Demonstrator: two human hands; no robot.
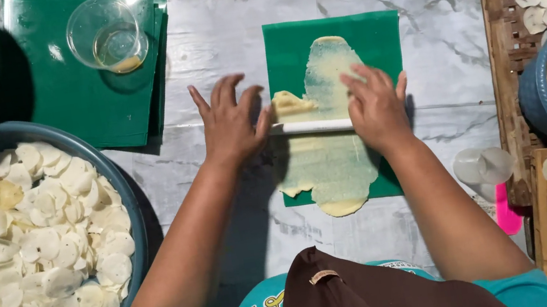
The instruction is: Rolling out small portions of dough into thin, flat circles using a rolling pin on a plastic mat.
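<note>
Glossy veined marble tabletop, matt green plastic sheet, smooth white rolling pin, thin translucent dough, clear plastic cup

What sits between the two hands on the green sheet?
In the head view, a white rolling pin spans from left hand to right hand, lying across thin yellowish dough on the green sheet.

White rolling pin lies crosswise on thin yellow dough

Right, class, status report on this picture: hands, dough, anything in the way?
Left hand and right hand flat on white rolling pin. Thin dough sheet spread on green mat. Nothing blocking; clear cup off left.
</note>
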